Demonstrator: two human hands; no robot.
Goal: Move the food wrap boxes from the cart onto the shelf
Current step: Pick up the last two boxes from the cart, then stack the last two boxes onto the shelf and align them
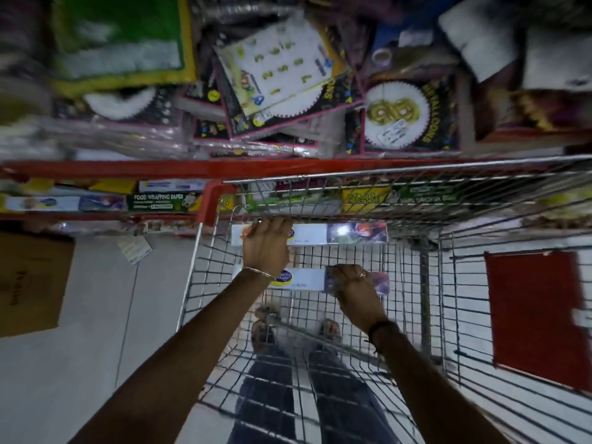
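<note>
From the head camera, both arms reach down into the silver wire shopping cart. The left hand curls around the left end of the long white food wrap box at the cart's far edge. The right hand closes on the second white food wrap box, nearer the middle. Similar boxes already line the red-edged shelf beyond the cart's far edge, so stocking looks underway, with these two visibly left.

Pale tiled floor (dimly lit).
</note>
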